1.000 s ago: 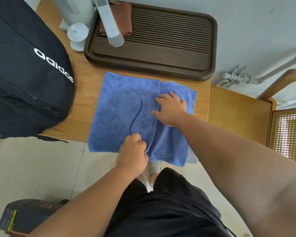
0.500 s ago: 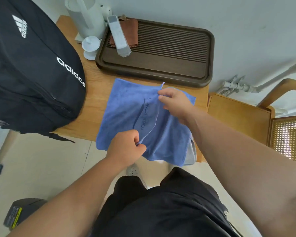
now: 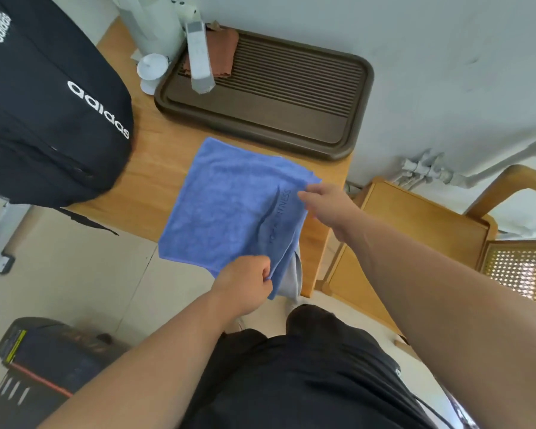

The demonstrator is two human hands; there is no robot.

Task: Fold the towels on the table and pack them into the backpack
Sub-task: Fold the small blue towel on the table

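Single head-worn wide-angle cam, aimed forward and steeply down at the table (image 3: 155, 181). Close range: towel (image 3: 229, 205) mid-frame, wearer's lap (image 3: 291, 382) at the near edge. Far left the backpack (image 3: 44, 119) is cropped, chair (image 3: 415, 236) right, tray (image 3: 260, 119) and wall (image 3: 415, 57) far. Lens bows the edges.

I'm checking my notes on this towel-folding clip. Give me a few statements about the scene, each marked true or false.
1. The left hand and the right hand both hold the blue towel. True.
2. The backpack lies to the right of the blue towel. False: it lies to its left.
3. A brown cloth lies in the tray. True.
4. The blue towel is already packed in the backpack. False: it lies on the table, partly hanging over the near edge.
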